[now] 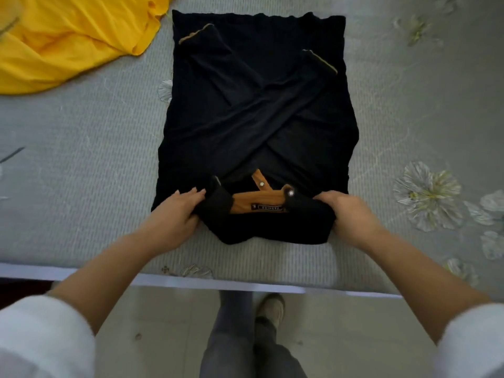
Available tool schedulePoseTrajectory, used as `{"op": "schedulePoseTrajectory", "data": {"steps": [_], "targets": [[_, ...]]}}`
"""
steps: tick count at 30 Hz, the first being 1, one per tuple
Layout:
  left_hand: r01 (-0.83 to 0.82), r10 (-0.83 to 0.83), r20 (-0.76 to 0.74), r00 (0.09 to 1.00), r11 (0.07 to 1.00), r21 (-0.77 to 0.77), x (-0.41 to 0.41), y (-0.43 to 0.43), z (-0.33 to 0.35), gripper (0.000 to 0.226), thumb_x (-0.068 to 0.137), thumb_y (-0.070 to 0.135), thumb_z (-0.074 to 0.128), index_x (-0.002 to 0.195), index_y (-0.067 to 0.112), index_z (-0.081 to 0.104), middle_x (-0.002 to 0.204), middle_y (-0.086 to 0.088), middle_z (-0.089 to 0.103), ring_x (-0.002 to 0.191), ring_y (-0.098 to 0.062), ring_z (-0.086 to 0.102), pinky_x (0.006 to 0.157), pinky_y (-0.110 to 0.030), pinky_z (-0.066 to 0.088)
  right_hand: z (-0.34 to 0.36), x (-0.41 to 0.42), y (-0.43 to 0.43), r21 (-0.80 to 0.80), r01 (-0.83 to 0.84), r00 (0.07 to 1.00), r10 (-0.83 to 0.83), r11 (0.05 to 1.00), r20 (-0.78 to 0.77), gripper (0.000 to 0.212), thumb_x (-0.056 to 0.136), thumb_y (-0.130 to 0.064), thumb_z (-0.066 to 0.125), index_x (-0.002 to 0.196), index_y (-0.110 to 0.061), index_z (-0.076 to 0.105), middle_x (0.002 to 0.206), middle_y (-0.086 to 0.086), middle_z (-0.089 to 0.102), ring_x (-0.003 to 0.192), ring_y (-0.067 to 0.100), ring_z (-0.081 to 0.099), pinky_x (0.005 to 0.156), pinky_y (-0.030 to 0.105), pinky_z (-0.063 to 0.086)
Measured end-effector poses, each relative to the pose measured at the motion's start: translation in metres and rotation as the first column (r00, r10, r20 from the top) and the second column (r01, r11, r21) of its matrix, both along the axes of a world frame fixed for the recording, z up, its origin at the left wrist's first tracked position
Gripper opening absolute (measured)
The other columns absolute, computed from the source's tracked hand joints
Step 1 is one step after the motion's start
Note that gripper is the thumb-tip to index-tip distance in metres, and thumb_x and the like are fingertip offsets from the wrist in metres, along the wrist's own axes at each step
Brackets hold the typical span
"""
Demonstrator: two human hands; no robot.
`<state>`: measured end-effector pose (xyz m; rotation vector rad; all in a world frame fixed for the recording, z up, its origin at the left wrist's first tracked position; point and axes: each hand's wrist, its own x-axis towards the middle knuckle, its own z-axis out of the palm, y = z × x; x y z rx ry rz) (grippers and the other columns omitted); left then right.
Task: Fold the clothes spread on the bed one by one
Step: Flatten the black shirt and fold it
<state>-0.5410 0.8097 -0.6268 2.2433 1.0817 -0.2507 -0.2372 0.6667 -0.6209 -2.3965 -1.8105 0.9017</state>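
Where the grey flowered bed (81, 159) carries the clothes, the black shirt (253, 110) lies flat near its front edge, sleeves crossed, and a yellow garment (68, 42) lies far left. The left hand (174, 214) and right hand (351, 214) each grip the shirt's near end, fingers curled round fabric beside the tan collar (259, 201).

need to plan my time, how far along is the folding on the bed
Done: the black top has both sleeves crossed over its body. In hand: the left hand and right hand grip its collar end, likely to fold it over. Left: that fold, plus the yellow garment lying crumpled on the bed.
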Motion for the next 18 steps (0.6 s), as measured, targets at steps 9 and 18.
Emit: {"op": "schedulePoseTrajectory", "data": {"steps": [9, 18], "targets": [[0.101, -0.116, -0.015, 0.993, 0.916, -0.389, -0.002, -0.05, 0.054, 0.024, 0.089, 0.039, 0.058, 0.066, 0.036, 0.054, 0.069, 0.017, 0.06, 0.065, 0.002, 0.058, 0.059, -0.017, 0.044, 0.046, 0.015, -0.037, -0.411, -0.049, 0.942, -0.094, 0.91, -0.322, 0.03, 0.074, -0.004, 0.054, 0.048, -0.017, 0.048, 0.054, 0.001, 0.055, 0.058, 0.017, 0.056, 0.055, 0.026, 0.043], [-0.014, -0.011, -0.053, 0.999, 0.889, -0.457, 0.013, 0.029, 0.076, 0.034, 0.076, -0.003, 0.052, 0.091, 0.025, 0.064, 0.08, 0.007, 0.068, 0.073, -0.003, 0.066, 0.064, -0.018, 0.053, 0.064, 0.047, 0.034, -0.318, 0.097, 0.916, -0.21, 0.943, -0.342, 0.047, 0.08, 0.004, 0.055, 0.041, -0.023, 0.055, 0.039, -0.016, 0.049, 0.043, -0.004, 0.049, 0.05, 0.014, 0.037]]}}
